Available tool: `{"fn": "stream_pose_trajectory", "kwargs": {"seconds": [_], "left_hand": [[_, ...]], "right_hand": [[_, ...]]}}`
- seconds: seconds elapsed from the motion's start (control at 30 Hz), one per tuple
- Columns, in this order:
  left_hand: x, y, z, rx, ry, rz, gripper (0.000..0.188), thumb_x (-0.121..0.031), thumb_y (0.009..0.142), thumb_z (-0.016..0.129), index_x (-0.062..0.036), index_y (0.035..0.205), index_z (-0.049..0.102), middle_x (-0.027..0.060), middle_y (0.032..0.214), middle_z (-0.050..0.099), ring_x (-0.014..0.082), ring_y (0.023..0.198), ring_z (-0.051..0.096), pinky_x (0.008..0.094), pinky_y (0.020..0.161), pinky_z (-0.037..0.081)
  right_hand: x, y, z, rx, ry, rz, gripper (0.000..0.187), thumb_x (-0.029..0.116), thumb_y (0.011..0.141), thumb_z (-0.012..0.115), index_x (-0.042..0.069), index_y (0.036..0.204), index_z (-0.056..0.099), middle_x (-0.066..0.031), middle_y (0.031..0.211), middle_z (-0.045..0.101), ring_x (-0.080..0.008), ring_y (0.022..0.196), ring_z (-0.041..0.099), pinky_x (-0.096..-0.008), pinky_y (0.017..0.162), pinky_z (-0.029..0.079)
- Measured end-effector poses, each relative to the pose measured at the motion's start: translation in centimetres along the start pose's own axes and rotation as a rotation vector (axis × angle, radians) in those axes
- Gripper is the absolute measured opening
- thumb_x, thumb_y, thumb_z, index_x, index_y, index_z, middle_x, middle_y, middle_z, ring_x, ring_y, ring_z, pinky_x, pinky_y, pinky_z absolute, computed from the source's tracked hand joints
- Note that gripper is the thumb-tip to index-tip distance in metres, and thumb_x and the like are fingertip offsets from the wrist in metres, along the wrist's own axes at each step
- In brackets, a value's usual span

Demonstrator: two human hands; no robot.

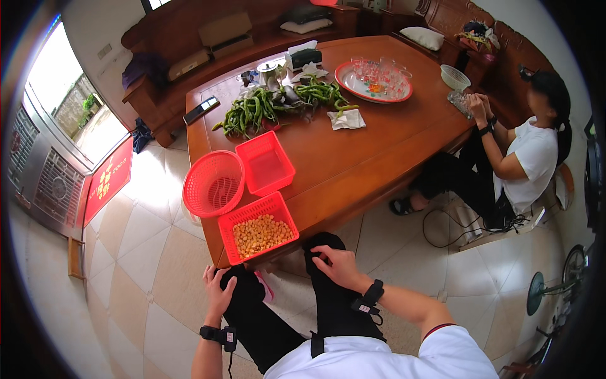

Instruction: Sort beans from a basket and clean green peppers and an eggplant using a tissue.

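Observation:
My left hand (218, 292) rests on my left knee beside the table's near corner, its fingers apart and holding nothing. On my right knee lies my right hand (341, 268), fingers loosely bent and apart, also holding nothing. Closest to both hands is a red rectangular plastic basket (226, 242) at the table edge, with many small yellow pieces (262, 235), like corn kernels, spread over its bottom. Behind it stand a round red basket (193, 184) and another red rectangular basket (265, 162). Neither hand touches a basket.
The wooden table (353, 170) bears a heap of green peppers (252, 112), a phone (201, 110), a white tissue (346, 120) and a red-rimmed tray (353, 93) of glasses. A person (527, 145) sits at the right, hands at a small object, near a pale green basket (455, 77).

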State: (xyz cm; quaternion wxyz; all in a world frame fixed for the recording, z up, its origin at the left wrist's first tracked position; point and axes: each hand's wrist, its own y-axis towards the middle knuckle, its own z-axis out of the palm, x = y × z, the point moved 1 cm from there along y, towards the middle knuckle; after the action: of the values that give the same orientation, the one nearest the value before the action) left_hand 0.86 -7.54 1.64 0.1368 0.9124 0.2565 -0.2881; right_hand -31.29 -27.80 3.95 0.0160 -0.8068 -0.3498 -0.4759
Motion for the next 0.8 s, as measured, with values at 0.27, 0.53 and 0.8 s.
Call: {"fn": "stream_pose_trajectory", "kwargs": {"seconds": [0.27,0.53,0.8], "left_hand": [[-1.3,1.3,-0.9,-0.012,-0.01,0.004,0.035,-0.026,0.09,0.072,-0.0025,0.116,0.067,0.0182,0.143,0.051,0.0402,0.142,0.035,0.0498,0.118,0.03],[-3.2,-0.7,0.1,-0.088,-0.014,0.061,0.037,-0.029,0.085,0.075,-0.0107,0.117,0.07,0.0127,0.14,0.054,0.0398,0.142,0.036,0.052,0.114,0.034],[-0.2,-3.0,-2.0,-0.156,-0.108,0.008,0.038,-0.021,0.083,0.076,-0.0143,0.12,0.069,0.0109,0.144,0.052,0.0395,0.143,0.035,0.0532,0.116,0.031]], "right_hand": [[-0.1,-0.2,-1.7,-0.016,-0.06,0.136,0.026,0.027,0.093,0.071,0.014,0.115,0.069,-0.0068,0.076,0.071,-0.024,0.065,0.069,-0.0356,0.058,0.052],[2.1,0.3,0.7,0.019,-0.234,-0.019,0.019,0.024,0.092,0.071,0.013,0.107,0.07,-0.0078,0.082,0.072,-0.0264,0.073,0.07,-0.0374,0.063,0.054],[2.4,2.0,3.3,0.058,-0.279,-0.139,0.013,0.021,0.091,0.07,0.013,0.101,0.07,-0.009,0.087,0.072,-0.0303,0.077,0.07,-0.0412,0.065,0.055]]}}
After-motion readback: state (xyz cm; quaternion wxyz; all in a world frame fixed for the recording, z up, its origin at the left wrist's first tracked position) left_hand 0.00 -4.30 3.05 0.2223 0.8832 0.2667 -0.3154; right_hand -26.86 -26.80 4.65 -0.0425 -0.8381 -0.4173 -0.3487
